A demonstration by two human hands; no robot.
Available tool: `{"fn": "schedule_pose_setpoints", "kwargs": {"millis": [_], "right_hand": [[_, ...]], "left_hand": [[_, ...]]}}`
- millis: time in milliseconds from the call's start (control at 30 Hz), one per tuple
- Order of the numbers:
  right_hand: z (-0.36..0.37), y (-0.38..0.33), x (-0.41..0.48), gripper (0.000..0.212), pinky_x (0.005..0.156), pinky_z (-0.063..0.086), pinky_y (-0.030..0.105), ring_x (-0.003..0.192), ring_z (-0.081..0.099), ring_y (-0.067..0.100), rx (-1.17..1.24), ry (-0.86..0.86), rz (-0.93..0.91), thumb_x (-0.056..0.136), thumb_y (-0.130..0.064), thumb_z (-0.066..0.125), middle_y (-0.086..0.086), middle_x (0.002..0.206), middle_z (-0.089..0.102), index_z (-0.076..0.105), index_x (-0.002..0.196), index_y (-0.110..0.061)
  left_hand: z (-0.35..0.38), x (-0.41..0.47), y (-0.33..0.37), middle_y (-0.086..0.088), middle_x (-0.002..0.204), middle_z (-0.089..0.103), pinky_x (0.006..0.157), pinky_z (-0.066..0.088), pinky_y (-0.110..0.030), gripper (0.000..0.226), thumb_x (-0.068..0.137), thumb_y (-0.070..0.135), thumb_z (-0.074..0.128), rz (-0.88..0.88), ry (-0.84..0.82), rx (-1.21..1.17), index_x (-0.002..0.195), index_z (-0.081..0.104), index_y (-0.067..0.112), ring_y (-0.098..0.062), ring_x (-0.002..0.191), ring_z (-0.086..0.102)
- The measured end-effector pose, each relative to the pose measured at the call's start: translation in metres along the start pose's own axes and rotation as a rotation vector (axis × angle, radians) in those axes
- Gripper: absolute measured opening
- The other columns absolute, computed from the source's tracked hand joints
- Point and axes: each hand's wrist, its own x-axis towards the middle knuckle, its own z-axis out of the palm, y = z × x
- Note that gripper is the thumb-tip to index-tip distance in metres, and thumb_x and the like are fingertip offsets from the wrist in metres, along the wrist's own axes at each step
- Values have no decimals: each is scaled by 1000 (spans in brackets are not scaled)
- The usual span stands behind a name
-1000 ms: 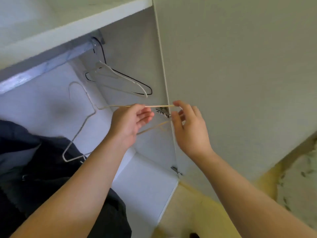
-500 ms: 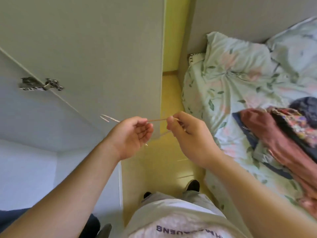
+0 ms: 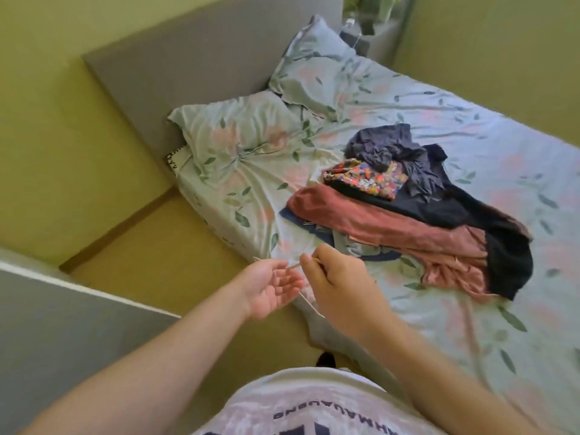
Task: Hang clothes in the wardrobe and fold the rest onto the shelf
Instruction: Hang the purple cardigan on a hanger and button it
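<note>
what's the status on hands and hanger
Right hand pinches hanger, left hand open beside it. Clothes pile on bed, untouched. Nothing in the way.

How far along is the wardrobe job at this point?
Done: nothing visibly hung or folded in this view. In hand: the right hand pinches a thin wire hanger, the left hand open beside it. Left: the whole pile on the bed, rust-red garment, black garment, patterned garment and navy garment, all unfolded and off hangers.
</note>
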Motion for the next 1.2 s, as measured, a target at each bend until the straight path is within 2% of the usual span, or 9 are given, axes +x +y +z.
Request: {"fn": "schedule_pose_setpoints", "kwargs": {"millis": [167,267,400,600,700,800,967,1100,1200], "right_hand": [[-41,48,-6,35,59,40,36,62,48,12,22,41,169,104,-44,43,-6,66,51,42,73,-28],[-60,70,-6,32,60,45,40,64,53,16,119,75,380,103,-45,45,-2,70,57,51,79,-24],[-80,99,9,39,66,55,47,71,63,26,260,168,664,99,-46,53,6,79,70,63,83,-12],[-96,135,64,28,43,42,15,55,64,-3,385,252,866,100,-35,55,0,78,69,67,88,-13],[-87,160,109,17,49,45,24,76,74,22,498,279,964,98,-24,53,4,80,65,67,95,-15],[-74,184,160,26,57,56,33,74,74,23,666,425,1051,100,-13,47,1,87,67,60,98,-35],[-44,238,226,45,57,50,33,57,57,16,965,612,1116,96,3,39,8,79,63,58,124,-27],[-29,256,243,33,68,57,39,65,62,17,938,710,1070,99,1,48,5,81,69,62,114,-24],[-14,271,248,11,80,58,51,68,68,23,975,649,1077,91,-9,64,16,89,68,62,89,-19]], "left_hand": [[93,62,20,-14,83,66,69,59,-27,23,105,11,51,-60,-4,94,95,64,-5,-19,75,63],[140,84,34,-10,61,67,56,56,-20,24,103,5,52,-85,-36,243,87,66,-5,-14,71,59],[191,113,51,-7,70,71,60,51,-19,17,104,9,54,-98,-64,409,95,67,1,-12,71,60],[250,168,79,-4,87,71,58,47,-18,14,97,11,65,-138,-167,690,109,72,9,-12,77,63],[267,207,96,-1,87,69,58,40,-19,10,93,10,70,-112,-272,927,97,78,13,-8,69,56],[279,247,122,-4,81,69,62,35,-26,7,87,12,78,-91,-401,1159,91,82,16,-15,68,51],[309,334,181,-6,86,71,55,42,-22,8,94,27,69,179,-313,1391,99,74,23,-18,72,60],[329,433,231,-3,83,68,60,49,-25,8,91,22,59,456,-124,1654,85,64,21,-21,71,64],[337,494,254,-7,69,56,53,38,-29,11,82,14,56,604,-69,1958,71,55,12,-28,66,53]]}}
